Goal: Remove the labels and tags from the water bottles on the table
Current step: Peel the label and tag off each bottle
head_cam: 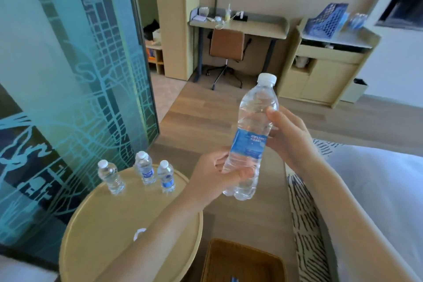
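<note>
Clear plastic water bottle (251,121) with a white screw cap (266,78) is up in the air between both hands, over the wood floor and just off the edge of the round beige worktop (109,224). Its blue wraparound label (248,144) is fully on, so I'd say this one is at the start of the peel step. Left hand (212,171) has its fingers (242,173) curled round the ribbed lower body. Right hand (290,135) grips the upper half, thumb pressed on the smooth shoulder.

Next move probably needs a fingernail under the label seam. The film looks glossy and tight, so finding that edge could mean turning the bottle. The walls look thin and crinkly, so a hard squeeze would likely buckle them.

Three smaller bottles stand on the worktop: the left bare bottle (111,177) looks label-free, and the middle bottle (145,170) and right bottle (166,178) have blue labels. A brown woven basket (242,258) sits low beside the worktop.
</note>
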A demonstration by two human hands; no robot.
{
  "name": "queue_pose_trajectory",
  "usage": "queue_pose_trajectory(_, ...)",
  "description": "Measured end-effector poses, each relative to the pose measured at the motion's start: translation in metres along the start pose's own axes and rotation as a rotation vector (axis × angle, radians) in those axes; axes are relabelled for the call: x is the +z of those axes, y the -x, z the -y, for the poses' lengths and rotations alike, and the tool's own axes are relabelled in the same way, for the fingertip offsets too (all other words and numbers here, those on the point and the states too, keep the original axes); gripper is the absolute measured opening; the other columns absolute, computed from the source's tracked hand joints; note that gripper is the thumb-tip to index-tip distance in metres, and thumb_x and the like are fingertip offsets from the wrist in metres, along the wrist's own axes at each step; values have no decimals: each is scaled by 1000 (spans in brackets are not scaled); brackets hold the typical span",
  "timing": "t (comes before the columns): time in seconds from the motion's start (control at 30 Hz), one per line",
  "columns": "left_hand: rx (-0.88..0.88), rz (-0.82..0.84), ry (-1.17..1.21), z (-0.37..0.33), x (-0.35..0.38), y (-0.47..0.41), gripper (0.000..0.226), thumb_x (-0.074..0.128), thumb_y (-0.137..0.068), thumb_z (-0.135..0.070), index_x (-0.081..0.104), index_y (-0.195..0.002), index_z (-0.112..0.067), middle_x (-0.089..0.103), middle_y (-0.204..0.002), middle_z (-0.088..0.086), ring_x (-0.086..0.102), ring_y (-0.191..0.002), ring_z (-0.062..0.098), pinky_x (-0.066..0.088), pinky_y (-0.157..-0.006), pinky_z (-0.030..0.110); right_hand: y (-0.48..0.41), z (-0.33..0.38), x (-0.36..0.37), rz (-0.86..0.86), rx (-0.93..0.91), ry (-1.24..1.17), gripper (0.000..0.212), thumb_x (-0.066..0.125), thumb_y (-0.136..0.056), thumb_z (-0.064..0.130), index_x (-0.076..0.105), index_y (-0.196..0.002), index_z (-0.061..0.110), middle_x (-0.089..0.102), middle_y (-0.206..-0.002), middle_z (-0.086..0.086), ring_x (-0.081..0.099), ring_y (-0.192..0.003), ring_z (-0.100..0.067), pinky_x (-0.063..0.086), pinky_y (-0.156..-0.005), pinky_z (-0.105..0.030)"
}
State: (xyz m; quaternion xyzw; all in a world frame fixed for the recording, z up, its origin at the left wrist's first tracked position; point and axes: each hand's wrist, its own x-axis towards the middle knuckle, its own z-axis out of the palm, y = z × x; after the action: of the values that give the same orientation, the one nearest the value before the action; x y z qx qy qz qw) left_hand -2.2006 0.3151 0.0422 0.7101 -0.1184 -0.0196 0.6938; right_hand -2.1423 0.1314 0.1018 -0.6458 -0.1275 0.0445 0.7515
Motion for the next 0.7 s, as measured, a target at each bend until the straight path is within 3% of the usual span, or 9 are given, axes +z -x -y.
queue_pose_trajectory(0.13,-56,-72,-14,1,24,1,32,84,-65,-40,75,-96,-37,77,-88,-8,74,-78,8,54,-58,17,11,10,-14,-53,-19,135,34,73,-87,33,73,-117,17,76,-112,-9,74,-104,-26,62,-80,-42)
queue_pose_trajectory(0.23,-65,-27,-107,2,31,2,47,84,-62,-51,66,-105,-46,75,-100,-17,72,-92,4,56,-67,15,21,11,-22,-118,-43,99,33,77,-84,28,75,-114,12,77,-107,-12,75,-99,-29,62,-82,-45)
queue_pose_trajectory(0.33,-15,15,-157,-3,34,4,44,80,-70,-54,59,-109,-52,71,-106,-24,68,-98,-3,53,-74,12,30,12,-27,-141,-81,43,41,80,-78,32,75,-114,12,77,-108,-15,75,-100,-32,62,-78,-43)
queue_pose_trajectory(0.43,127,-92,-340,-10,33,3,48,73,-75,-62,54,-118,-50,66,-115,-27,63,-109,-3,48,-90,20,35,12,-29,-160,-114,34,47,81,-75,35,74,-116,13,77,-108,-14,74,-101,-32,61,-80,-45)
queue_pose_trajectory(0.57,314,-164,-264,-18,30,1,22,73,-86,-36,67,-107,-31,73,-106,-17,69,-104,10,54,-93,36,39,12,-31,-158,-132,38,51,82,-76,36,73,-119,12,77,-109,-14,73,-103,-33,60,-85,-50)
queue_pose_trajectory(0.7,382,-245,-332,-15,29,3,14,72,-89,-26,75,-101,-20,76,-97,-17,72,-94,4,58,-85,37,40,9,-30,-164,-125,37,53,81,-77,36,71,-121,9,76,-112,-15,72,-106,-34,59,-88,-54)
